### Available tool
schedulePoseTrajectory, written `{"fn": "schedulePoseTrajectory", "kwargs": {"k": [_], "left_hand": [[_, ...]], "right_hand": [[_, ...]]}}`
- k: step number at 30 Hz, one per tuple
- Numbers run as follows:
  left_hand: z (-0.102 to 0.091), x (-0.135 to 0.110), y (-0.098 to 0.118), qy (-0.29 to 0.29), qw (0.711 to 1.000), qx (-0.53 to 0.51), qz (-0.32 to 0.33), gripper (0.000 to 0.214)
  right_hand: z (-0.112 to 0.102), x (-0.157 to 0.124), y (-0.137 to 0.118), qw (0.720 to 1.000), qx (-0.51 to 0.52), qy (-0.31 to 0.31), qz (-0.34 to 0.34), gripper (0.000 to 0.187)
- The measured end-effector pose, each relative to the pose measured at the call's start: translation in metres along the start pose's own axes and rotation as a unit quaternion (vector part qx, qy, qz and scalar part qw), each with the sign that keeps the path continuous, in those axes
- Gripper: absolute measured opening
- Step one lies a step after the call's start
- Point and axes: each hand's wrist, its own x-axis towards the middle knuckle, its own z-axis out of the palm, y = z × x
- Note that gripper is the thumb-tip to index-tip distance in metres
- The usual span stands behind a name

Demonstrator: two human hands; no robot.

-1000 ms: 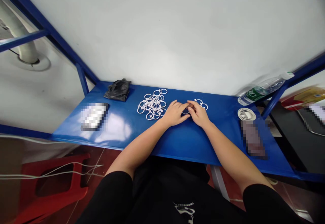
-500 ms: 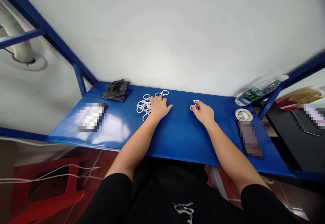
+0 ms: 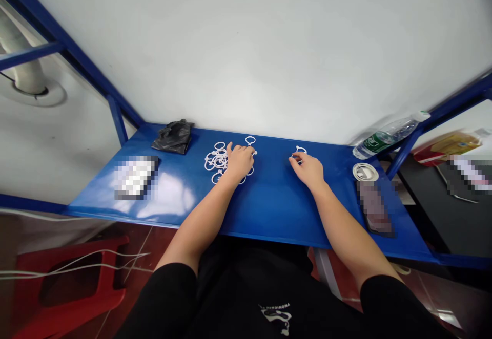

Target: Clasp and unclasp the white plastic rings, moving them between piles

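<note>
Several white rings with small knobs [image 3: 219,161], like curtain rings, lie in a loose pile on the blue tabletop [image 3: 269,200]. My left hand [image 3: 240,164] is over the right side of this pile, fingers bent down and thumb drawn in. A white knob shows at its thumb side, and the rest of that ring is hidden. Other rings peek out below the palm, and a single ring [image 3: 250,140] lies just beyond the fingertips. Farther right, my right hand [image 3: 310,170] has thumb and fingers closed at another white ring [image 3: 302,150], partly covered by the fingers.
A crumpled black bag [image 3: 175,135] and a blurred-out flat object [image 3: 136,176] are on the left. On the right are a water bottle [image 3: 390,136], a coiled white cable [image 3: 365,172] and a dark phone-like object [image 3: 373,208]. A white wall [image 3: 269,62] borders the back.
My left hand's spread fingers and thumb have drawn in, uncovering rings below and beside it. At my right hand, the visible ring has shifted slightly right and shows more beyond the fingers.
</note>
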Motion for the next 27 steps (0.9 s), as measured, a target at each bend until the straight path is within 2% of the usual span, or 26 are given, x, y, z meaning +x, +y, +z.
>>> {"fn": "schedulePoseTrajectory", "kwargs": {"k": [3,6,11,13,18,27], "left_hand": [[-0.003,-0.001,0.013,0.018,0.997,-0.057,0.058,0.019],[-0.002,-0.007,0.029,0.024,0.986,-0.101,0.129,0.015],[0.004,-0.015,0.044,0.013,0.967,-0.142,0.213,0.020],[0.005,-0.016,0.043,0.015,0.966,-0.146,0.213,0.025],[0.008,-0.015,0.040,0.023,0.968,-0.143,0.204,0.017],[0.012,-0.017,0.043,0.028,0.969,-0.151,0.192,0.016]], "right_hand": [[0.006,-0.006,-0.005,0.997,0.070,0.010,-0.032,0.029],[0.015,-0.014,-0.014,0.986,0.131,0.007,-0.105,0.031],[0.018,-0.020,-0.019,0.966,0.151,0.037,-0.204,0.024],[0.016,-0.020,-0.019,0.962,0.147,0.050,-0.223,0.023],[0.016,-0.020,-0.020,0.951,0.148,0.055,-0.265,0.023],[0.018,-0.026,-0.022,0.956,0.139,0.061,-0.251,0.025]]}}
